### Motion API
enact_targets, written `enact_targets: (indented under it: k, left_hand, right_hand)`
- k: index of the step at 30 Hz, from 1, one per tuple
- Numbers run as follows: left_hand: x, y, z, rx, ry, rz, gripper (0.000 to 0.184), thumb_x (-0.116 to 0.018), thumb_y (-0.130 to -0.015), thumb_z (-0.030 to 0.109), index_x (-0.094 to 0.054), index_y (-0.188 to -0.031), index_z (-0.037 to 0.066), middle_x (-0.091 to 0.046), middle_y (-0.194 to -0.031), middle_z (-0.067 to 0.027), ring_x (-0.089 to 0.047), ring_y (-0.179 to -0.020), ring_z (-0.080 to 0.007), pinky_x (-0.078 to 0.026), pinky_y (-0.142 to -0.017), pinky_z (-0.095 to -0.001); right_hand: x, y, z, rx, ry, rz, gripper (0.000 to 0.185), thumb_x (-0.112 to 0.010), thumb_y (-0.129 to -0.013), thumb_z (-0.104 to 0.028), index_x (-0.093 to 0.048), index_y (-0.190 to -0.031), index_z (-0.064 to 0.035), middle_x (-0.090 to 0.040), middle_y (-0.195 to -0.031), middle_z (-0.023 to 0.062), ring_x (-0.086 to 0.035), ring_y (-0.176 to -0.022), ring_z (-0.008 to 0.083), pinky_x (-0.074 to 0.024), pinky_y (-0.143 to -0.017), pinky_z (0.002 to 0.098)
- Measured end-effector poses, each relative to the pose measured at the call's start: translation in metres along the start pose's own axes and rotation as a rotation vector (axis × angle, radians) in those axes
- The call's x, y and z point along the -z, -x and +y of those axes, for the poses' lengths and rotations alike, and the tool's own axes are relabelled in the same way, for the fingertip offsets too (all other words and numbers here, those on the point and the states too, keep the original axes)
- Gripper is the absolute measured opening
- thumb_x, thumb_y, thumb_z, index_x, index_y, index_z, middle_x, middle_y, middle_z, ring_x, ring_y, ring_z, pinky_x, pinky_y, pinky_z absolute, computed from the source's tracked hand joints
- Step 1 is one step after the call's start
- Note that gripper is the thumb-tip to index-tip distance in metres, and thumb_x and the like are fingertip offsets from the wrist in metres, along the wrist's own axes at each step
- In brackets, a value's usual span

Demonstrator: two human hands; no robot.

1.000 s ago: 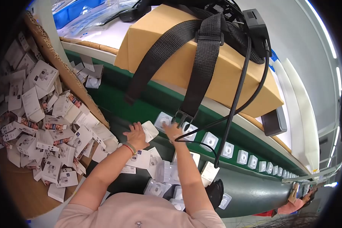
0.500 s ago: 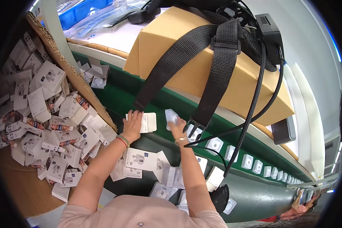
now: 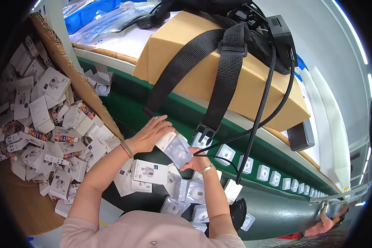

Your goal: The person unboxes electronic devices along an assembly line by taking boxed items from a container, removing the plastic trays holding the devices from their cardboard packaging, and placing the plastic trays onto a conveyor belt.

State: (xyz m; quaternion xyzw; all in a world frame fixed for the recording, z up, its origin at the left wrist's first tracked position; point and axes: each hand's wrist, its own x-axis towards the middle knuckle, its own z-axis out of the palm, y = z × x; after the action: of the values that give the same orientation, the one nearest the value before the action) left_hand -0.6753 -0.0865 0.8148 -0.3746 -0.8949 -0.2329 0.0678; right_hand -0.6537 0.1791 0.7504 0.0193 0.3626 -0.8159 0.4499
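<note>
My left hand [image 3: 151, 134] is wrapped over a small white carton [image 3: 165, 140] above the dark work surface. A clear plastic blister tray [image 3: 178, 152] lies against the carton's lower right end, and my right hand [image 3: 197, 160] grips its outer edge. Whether the tray sits inside the carton or only touches it, I cannot tell. Below my hands lie flat white cartons with an earbud picture [image 3: 153, 171]. Several more trays [image 3: 195, 192] with round white pieces are near my right forearm.
A large cardboard box [image 3: 58, 43] full of printed white cartons [image 3: 53, 82] stands on the left. Along the green conveyor [image 3: 126, 101] runs a row of trays [image 3: 263, 172]. Black straps [image 3: 225, 78] and cables hang from a brown box [image 3: 169, 39]. Another person [image 3: 324, 225] is far right.
My right hand has brought the tray down and left to the carton. My left hand has lifted and turned the carton so that its end slants toward the right hand.
</note>
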Motion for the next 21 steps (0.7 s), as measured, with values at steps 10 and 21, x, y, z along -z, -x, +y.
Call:
enact_targets:
  k: [10, 21]
  left_hand:
    - [0.012, -0.003, 0.004, 0.122, -0.266, 0.135, 0.076, -0.060, -0.067, -0.008, -0.037, -0.138, 0.009, -0.029, -0.144, -0.0135, -0.033, -0.130, -0.0406, -0.035, -0.102, -0.0472]
    - [-0.047, 0.094, 0.059, 0.344, -0.102, -0.660, 0.095, -0.077, -0.066, 0.020, -0.023, -0.143, 0.004, -0.035, -0.138, -0.0211, -0.031, -0.130, -0.0423, -0.027, -0.098, -0.0671]
  right_hand:
    - [0.010, -0.050, 0.004, 0.155, -0.348, -0.125, 0.056, -0.059, -0.081, -0.033, -0.049, -0.128, -0.0046, -0.054, -0.126, 0.0182, -0.053, -0.114, 0.0388, -0.0499, -0.088, 0.0550]
    - [0.074, -0.134, 0.034, 0.041, 0.000, 0.675, 0.056, -0.060, -0.081, -0.029, -0.045, -0.122, 0.0063, -0.048, -0.119, 0.0294, -0.048, -0.116, 0.0411, -0.0465, -0.089, 0.0590]
